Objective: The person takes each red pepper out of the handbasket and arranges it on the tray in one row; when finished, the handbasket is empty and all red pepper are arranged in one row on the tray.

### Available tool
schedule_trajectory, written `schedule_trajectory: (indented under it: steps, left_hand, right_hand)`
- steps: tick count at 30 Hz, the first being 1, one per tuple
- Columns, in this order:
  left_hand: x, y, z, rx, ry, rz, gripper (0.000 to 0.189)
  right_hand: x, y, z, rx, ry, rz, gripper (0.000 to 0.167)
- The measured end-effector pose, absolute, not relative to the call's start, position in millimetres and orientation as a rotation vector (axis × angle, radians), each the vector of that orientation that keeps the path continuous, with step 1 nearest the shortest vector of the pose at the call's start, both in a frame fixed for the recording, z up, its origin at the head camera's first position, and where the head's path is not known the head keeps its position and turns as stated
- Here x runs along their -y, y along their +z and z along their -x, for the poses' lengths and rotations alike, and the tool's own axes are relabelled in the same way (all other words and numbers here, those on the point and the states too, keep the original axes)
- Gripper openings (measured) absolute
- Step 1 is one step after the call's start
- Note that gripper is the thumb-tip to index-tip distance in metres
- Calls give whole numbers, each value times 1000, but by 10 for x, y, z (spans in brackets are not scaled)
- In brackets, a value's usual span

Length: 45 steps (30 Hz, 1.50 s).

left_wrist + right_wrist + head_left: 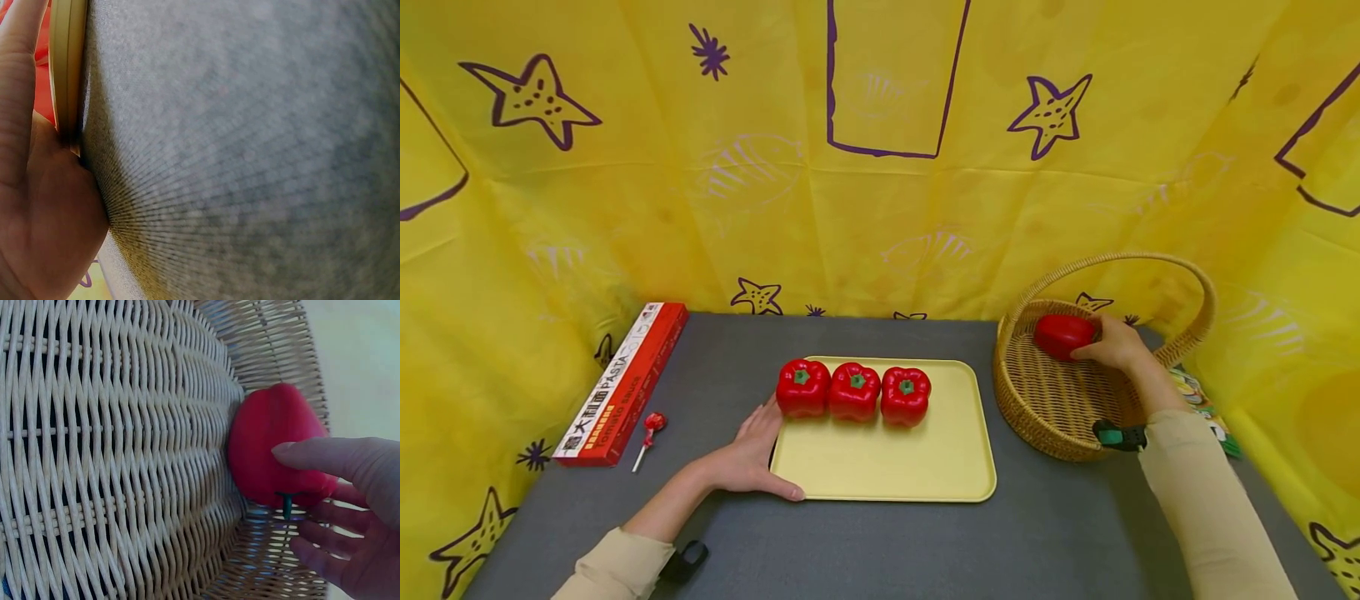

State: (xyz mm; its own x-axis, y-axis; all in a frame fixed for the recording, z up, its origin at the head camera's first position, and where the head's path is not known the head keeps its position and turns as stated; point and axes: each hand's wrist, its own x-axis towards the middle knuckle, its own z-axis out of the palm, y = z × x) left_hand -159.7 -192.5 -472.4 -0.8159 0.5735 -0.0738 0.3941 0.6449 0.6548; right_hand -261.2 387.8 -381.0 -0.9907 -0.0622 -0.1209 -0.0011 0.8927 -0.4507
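Note:
Three red bell peppers, left, middle and right, stand in a row along the back of a pale yellow tray. My left hand lies at the tray's left side, thumb stretched to the front corner, fingers straight beside the left pepper. The left wrist view shows that palm against the table by the tray's rim. Inside a wicker basket, my right hand holds another red bell pepper near the far wall, thumb across it, the other fingers partly hidden behind it.
A red and white pasta box lies at the far left, with a red lollipop beside it. The basket's tall handle arches over its opening. Behind its right side lies a colourful packet. Yellow patterned cloth surrounds the table.

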Motion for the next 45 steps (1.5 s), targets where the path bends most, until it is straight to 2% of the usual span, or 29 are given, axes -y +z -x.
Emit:
schedule_trajectory:
  steps: [10, 45]
  left_hand:
    - [1908, -4706, 1590, -2585, 929, -780, 137]
    - [1931, -4719, 1600, -2581, 953, -791, 136]
  right_hand:
    - [-3954, -3888, 2667, -2939, -712, 40, 83]
    - [-3817, -3659, 2511, -2906, -669, 75, 91]
